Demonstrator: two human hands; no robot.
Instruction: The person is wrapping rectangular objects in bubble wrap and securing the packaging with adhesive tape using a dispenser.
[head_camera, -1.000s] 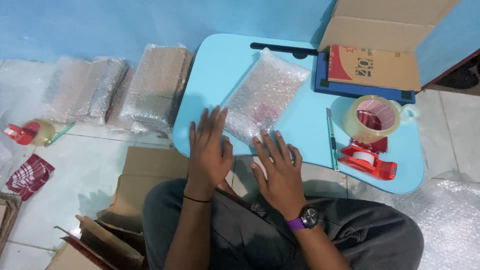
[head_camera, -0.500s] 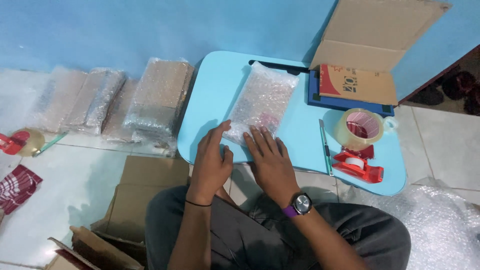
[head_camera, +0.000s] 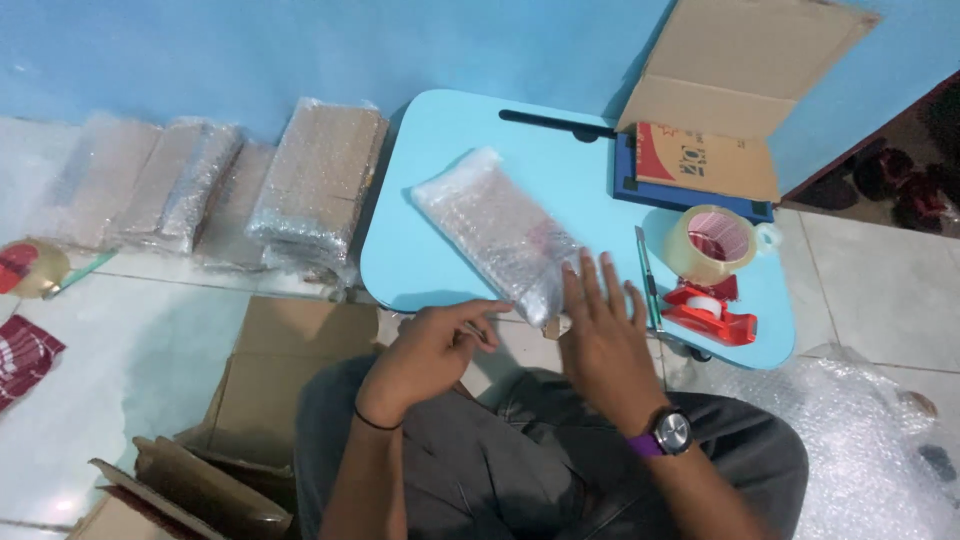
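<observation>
A parcel wrapped in clear bubble wrap (head_camera: 495, 232) lies slanted on a small light-blue table (head_camera: 440, 150). My right hand (head_camera: 600, 330), with a purple-strapped watch on its wrist, has its fingers spread flat against the parcel's near end at the table's front edge. My left hand (head_camera: 432, 345) is curled just below the table edge, its fingertips pinched near the parcel's lower corner; whether it grips anything is hard to tell. A roll of clear tape (head_camera: 712, 243) on a red dispenser (head_camera: 712, 310) stands to the right of my right hand.
An open cardboard box (head_camera: 740, 90) sits at the table's back right. A thin green cutter (head_camera: 648, 280) lies beside the dispenser. Several wrapped parcels (head_camera: 315, 185) line the blue wall at left. Flattened cardboard (head_camera: 270, 370) lies on the floor, loose bubble wrap (head_camera: 870, 440) at right.
The parcel has swung so its near end points toward my right hand. My left hand came off the parcel and curled below the table edge. My right hand shifted right.
</observation>
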